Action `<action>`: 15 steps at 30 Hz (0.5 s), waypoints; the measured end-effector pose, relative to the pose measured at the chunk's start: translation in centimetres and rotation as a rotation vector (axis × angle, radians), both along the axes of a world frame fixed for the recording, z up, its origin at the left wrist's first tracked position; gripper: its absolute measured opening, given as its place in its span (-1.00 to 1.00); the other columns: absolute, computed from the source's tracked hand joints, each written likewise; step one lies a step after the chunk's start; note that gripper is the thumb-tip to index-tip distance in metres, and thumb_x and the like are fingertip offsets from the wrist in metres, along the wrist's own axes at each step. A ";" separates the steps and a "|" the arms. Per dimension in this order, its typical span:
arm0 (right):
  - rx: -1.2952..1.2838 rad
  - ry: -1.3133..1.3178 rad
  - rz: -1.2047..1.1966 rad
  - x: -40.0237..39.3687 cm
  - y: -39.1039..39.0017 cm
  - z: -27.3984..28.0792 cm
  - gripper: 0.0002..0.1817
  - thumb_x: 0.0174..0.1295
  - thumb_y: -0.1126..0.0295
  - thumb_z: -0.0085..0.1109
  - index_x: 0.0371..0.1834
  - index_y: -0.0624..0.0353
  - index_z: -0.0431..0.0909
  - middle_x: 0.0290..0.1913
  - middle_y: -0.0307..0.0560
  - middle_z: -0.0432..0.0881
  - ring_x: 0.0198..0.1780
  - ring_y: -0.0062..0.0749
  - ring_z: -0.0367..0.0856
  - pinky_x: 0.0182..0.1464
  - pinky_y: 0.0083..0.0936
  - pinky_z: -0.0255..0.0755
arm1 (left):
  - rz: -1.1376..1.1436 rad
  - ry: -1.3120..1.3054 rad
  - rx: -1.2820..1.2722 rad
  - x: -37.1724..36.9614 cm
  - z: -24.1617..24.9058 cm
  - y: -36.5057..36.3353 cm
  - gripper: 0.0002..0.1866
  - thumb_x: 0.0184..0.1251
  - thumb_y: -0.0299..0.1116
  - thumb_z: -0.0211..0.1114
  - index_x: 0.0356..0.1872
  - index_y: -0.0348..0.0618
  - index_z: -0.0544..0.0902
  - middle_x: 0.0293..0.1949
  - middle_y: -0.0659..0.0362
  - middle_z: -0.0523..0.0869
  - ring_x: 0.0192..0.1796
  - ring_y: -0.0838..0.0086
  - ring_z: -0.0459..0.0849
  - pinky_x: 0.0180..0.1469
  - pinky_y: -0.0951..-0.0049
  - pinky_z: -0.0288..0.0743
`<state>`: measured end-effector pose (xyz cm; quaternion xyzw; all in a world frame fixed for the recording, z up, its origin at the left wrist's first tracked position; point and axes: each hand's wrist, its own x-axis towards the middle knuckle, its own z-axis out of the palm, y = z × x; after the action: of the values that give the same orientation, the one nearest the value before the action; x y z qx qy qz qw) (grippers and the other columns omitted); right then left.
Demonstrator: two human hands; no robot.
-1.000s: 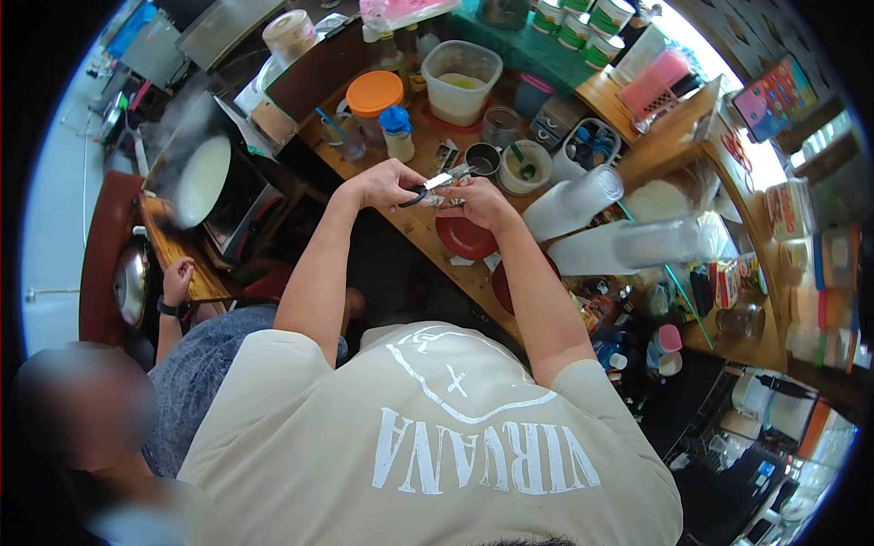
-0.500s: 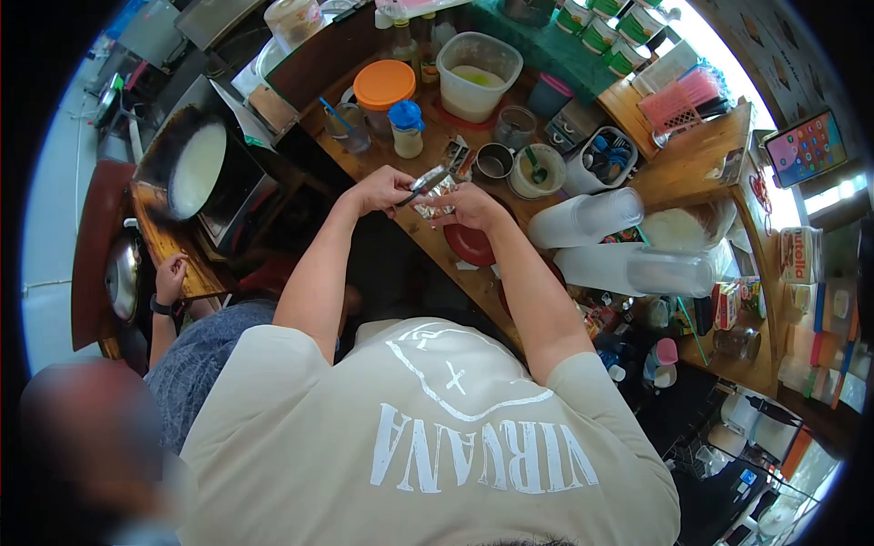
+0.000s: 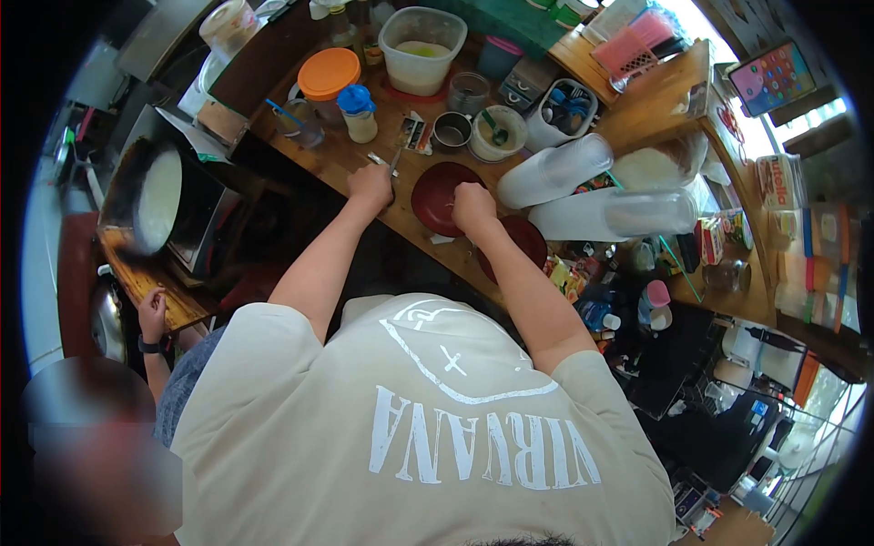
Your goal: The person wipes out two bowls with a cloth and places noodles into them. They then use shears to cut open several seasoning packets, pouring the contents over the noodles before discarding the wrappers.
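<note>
My left hand is closed on a thin knife-like utensil at the front edge of the wooden table. Just beyond the fingers lies a small silvery strip. My right hand is closed at the right side of a round red plate; whatever its fingers pinch is too small to make out. Past the plate stand a metal cup and a tub with a green spoon. A second red plate is partly under my right forearm.
Behind are an orange-lidded container, a blue-topped bottle and a large plastic tub. Stacked clear cups lie on the right. At left are a round pan and another person's hand.
My hands have moved apart. The left has come down to the table with the utensil; the right has gone to the red plate. The crumpled foil between them is gone, and the view has shifted.
</note>
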<state>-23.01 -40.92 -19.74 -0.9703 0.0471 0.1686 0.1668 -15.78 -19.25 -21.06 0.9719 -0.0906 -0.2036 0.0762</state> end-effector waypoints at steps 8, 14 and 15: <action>-0.056 -0.045 0.130 0.0 0.1 1.7 -0.85 0.15 0.41 0.23 -0.31 0.17 0.76 -0.20 0.15 0.77 -0.08 0.08 0.76 -0.05 -0.09 0.64 | -0.500 -0.134 -0.484 -2.1 5.2 -5.2 -0.74 0.07 -0.20 0.46 -0.23 -0.05 0.80 -0.26 0.00 0.80 -0.12 0.04 0.76 -0.04 0.10 0.65; 0.065 -0.135 0.054 -1.0 -2.6 0.3 -0.86 0.11 0.38 0.29 -0.29 0.08 0.78 -0.23 0.11 0.76 -0.12 0.06 0.74 -0.04 -0.07 0.61 | -0.501 -0.304 -0.600 -2.2 0.3 -5.7 -0.85 0.09 -0.27 0.43 -0.33 -0.04 0.80 -0.37 0.07 0.79 -0.19 0.08 0.73 -0.10 0.04 0.59; 0.142 -0.175 0.033 -1.3 -2.9 0.2 -0.84 0.09 0.36 0.31 -0.27 0.07 0.78 -0.25 0.10 0.76 -0.13 0.05 0.74 -0.03 -0.08 0.60 | -0.507 -0.298 -0.598 -2.5 0.5 -5.7 -0.85 0.09 -0.27 0.43 -0.33 -0.04 0.80 -0.37 0.07 0.79 -0.19 0.08 0.73 -0.10 0.04 0.59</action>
<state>-24.29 -43.83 -19.57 -0.9678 0.0043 0.0889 0.2356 -18.26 -24.96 -20.54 0.8727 -0.3919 -0.0379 0.2886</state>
